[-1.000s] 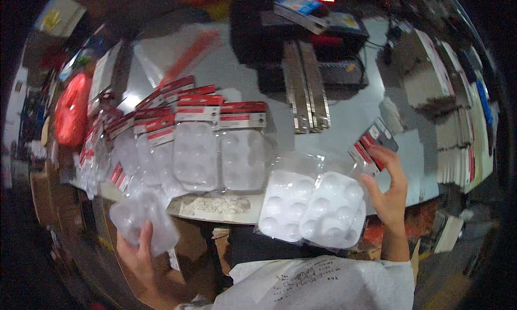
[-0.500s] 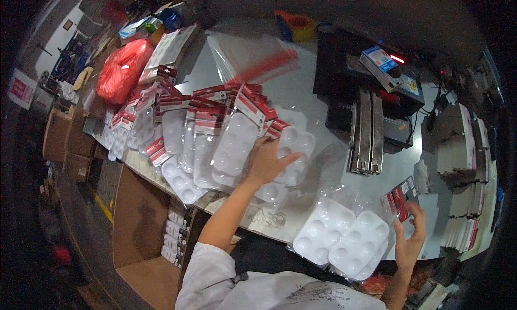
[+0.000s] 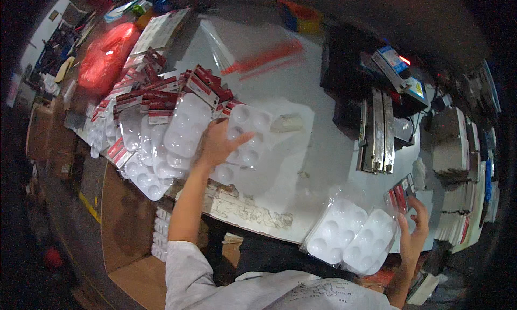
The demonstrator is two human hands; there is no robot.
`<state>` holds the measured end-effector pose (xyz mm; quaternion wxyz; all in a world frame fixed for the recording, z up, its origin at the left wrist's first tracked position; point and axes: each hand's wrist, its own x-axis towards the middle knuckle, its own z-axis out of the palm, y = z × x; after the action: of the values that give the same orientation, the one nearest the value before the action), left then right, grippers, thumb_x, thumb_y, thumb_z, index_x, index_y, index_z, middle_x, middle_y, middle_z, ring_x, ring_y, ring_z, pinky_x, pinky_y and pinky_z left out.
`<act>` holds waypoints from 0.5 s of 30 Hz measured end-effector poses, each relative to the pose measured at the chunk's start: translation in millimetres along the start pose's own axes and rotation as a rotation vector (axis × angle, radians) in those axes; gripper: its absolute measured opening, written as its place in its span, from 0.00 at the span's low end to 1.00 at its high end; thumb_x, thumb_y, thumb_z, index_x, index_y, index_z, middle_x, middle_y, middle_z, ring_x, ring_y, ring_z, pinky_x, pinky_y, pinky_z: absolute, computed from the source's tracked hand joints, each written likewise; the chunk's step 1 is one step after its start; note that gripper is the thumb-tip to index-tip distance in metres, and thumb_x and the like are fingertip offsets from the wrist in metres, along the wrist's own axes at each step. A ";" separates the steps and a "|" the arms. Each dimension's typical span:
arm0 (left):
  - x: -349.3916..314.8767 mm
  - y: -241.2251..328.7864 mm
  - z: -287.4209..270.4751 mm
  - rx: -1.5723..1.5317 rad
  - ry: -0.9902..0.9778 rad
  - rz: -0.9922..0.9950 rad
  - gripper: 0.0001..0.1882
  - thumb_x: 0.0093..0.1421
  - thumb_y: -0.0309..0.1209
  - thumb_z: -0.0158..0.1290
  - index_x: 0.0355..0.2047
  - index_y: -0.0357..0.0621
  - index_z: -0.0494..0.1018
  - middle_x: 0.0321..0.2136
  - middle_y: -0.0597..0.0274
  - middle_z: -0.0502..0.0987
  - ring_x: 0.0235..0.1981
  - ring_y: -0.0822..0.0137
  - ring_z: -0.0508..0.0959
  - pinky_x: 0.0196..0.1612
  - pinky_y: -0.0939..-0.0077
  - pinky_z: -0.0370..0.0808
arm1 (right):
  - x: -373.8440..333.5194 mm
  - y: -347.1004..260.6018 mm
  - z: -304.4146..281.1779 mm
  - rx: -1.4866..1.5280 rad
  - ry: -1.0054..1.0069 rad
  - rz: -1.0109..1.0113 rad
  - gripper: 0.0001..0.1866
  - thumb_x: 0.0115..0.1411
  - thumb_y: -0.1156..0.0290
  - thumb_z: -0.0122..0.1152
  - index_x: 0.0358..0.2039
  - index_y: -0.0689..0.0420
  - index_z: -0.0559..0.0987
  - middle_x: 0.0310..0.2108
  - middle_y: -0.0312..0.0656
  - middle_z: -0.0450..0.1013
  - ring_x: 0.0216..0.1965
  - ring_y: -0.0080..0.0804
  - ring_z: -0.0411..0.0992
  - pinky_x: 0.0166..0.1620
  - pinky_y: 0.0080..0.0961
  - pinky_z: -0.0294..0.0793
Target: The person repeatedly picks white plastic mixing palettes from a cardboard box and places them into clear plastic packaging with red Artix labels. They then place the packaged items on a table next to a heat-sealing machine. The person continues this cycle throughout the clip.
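White plastic palettes with round wells fill much of the head view, and we find them in two groups on the grey table (image 3: 285, 189). On the left lies a heap of bagged palettes (image 3: 188, 124) with red-and-white header cards (image 3: 202, 86). Our left hand (image 3: 217, 143) is at this heap's right side, thumb spread away from the fingers; we cannot tell whether the fingers grip anything. At the near right edge, two palettes (image 3: 350, 237) in clear film lie side by side. Our right hand (image 3: 412, 229) is just beside them, half open with curved fingers and a gap before the thumb, near a red-and-dark card (image 3: 398, 196); we cannot tell whether it touches the card. Farther off, we see flat clear bags (image 3: 242, 43) with a red band, and two metal bars (image 3: 379, 129) before a black machine (image 3: 347, 68). White card stacks (image 3: 451, 148) stand far right; a red bag (image 3: 107, 57) sits far left. Near left, we see an open cardboard box (image 3: 126, 218).
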<state>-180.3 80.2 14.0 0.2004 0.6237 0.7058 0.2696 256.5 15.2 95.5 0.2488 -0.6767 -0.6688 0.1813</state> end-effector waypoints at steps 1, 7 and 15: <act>-1.2 -2.4 -0.2 0.017 0.007 -0.004 0.26 0.47 0.50 0.57 0.36 0.39 0.73 0.31 0.50 0.76 0.35 0.50 0.75 0.38 0.62 0.70 | 0.8 -2.6 0.5 0.004 -0.007 0.000 0.20 0.49 0.71 0.60 0.45 0.57 0.71 0.45 0.40 0.68 0.46 0.32 0.66 0.45 0.29 0.63; -15.2 10.9 -8.8 0.051 0.102 -0.318 0.40 0.44 0.50 0.61 0.49 0.31 0.64 0.47 0.43 0.68 0.48 0.55 0.70 0.50 0.66 0.65 | -2.8 5.3 -12.1 0.081 0.010 -0.089 0.19 0.48 0.72 0.62 0.42 0.59 0.73 0.45 0.45 0.69 0.45 0.38 0.68 0.44 0.28 0.67; -63.5 93.3 -4.0 -0.767 0.367 -0.304 0.27 0.53 0.24 0.54 0.53 0.35 0.60 0.42 0.58 0.71 0.39 0.69 0.71 0.42 0.78 0.69 | 48.7 98.9 6.4 -0.224 0.031 0.112 0.38 0.45 0.58 0.65 0.54 0.60 0.63 0.56 0.49 0.59 0.58 0.44 0.57 0.53 0.36 0.58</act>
<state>-101.7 24.0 72.6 0.3259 0.3355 0.6622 0.5855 335.4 66.2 37.3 0.1718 -0.7393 -0.6420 0.1086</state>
